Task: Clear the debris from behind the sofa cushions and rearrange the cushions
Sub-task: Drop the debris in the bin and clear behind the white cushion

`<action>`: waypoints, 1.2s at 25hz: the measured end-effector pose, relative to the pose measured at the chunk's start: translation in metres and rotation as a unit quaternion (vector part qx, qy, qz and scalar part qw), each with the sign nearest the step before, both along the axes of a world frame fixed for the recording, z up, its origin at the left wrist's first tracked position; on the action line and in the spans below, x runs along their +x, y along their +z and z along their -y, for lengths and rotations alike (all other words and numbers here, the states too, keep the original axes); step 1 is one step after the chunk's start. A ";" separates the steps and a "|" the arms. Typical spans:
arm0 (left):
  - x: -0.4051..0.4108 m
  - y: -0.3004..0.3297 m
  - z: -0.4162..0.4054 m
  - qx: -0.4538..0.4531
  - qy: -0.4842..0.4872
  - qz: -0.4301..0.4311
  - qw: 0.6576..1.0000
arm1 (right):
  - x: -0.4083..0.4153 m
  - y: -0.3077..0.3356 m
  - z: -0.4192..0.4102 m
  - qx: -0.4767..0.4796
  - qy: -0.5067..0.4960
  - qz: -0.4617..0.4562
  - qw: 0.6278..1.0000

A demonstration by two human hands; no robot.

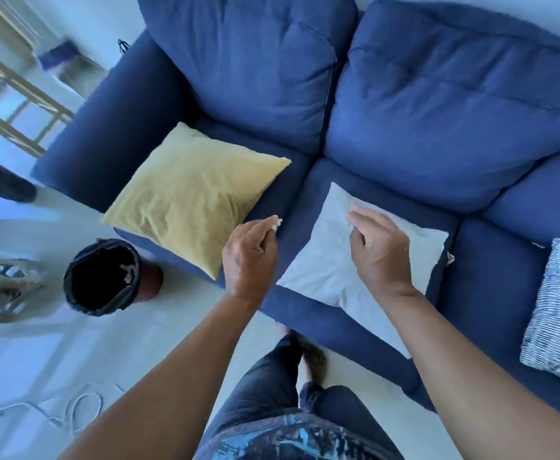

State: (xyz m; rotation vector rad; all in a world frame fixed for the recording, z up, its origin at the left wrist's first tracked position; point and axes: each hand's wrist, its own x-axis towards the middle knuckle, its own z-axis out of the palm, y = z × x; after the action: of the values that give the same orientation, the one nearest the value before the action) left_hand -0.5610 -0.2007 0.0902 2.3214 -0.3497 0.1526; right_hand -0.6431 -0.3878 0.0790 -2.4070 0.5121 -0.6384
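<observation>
One crumb (277,223) pinched in left hand (250,257), right hand (380,250) gripping white cushion (331,270): could drop short of bin (103,277).

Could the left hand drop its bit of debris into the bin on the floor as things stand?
Probably yes. The left hand pinches a small pale scrap over the sofa's front edge, and the black-lined bin stands open on the floor to its left, with nothing between them.
</observation>
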 end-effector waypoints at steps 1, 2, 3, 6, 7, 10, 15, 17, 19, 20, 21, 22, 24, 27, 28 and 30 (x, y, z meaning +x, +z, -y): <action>-0.007 0.001 -0.014 0.001 0.020 -0.003 1.000 | 0.000 0.003 -0.013 0.003 0.018 -0.002 1.000; -0.014 0.002 -0.031 0.005 0.041 -0.005 0.999 | 0.001 0.005 -0.027 0.005 0.040 0.000 0.999; -0.020 0.005 -0.053 0.009 0.065 0.000 0.998 | 0.006 0.008 -0.047 0.005 0.071 0.004 0.997; -0.027 0.005 -0.109 0.022 0.113 0.018 0.993 | 0.022 0.012 -0.097 0.001 0.139 0.017 0.990; -0.027 0.004 -0.130 0.030 0.133 0.016 0.990 | 0.029 0.013 -0.117 0.003 0.167 0.023 0.986; -0.027 0.001 -0.190 0.041 0.181 0.022 0.982 | 0.057 0.013 -0.170 0.000 0.234 0.038 0.972; -0.023 -0.005 -0.298 0.033 0.273 0.003 0.962 | 0.105 0.009 -0.282 -0.023 0.320 0.028 0.947; -0.018 -0.009 -0.340 0.031 0.288 -0.010 0.957 | 0.120 0.005 -0.328 -0.012 0.346 0.011 0.938; -0.009 -0.012 -0.382 0.027 0.311 -0.022 0.950 | 0.136 0.000 -0.374 -0.003 0.368 -0.002 0.930; -0.005 -0.014 -0.405 0.030 0.327 -0.029 0.944 | 0.145 -0.003 -0.399 0.003 0.380 -0.011 0.925; -0.003 -0.016 -0.423 0.033 0.336 -0.036 0.941 | 0.151 -0.005 -0.418 0.006 0.390 -0.019 0.920; 0.000 -0.017 -0.441 0.036 0.339 -0.039 0.939 | 0.157 -0.006 -0.436 0.009 0.398 -0.027 0.917; 0.010 -0.023 -0.472 0.039 0.346 -0.056 0.936 | 0.170 -0.010 -0.471 0.021 0.407 -0.040 0.912; 0.030 -0.030 -0.501 0.036 0.358 -0.075 0.930 | 0.186 -0.017 -0.505 0.023 0.426 -0.059 0.902; 0.039 -0.034 -0.509 0.035 0.361 -0.078 0.929 | 0.196 -0.021 -0.515 0.023 0.434 -0.067 0.898; 0.059 -0.042 -0.521 0.039 0.365 -0.091 0.926 | 0.219 -0.031 -0.530 0.021 0.441 -0.085 0.893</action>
State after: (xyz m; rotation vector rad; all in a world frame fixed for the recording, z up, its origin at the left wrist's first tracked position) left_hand -0.5021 0.3207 0.0481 2.4114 0.6301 0.2836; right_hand -0.4245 0.1420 0.0481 -2.3245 -0.5041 -0.0090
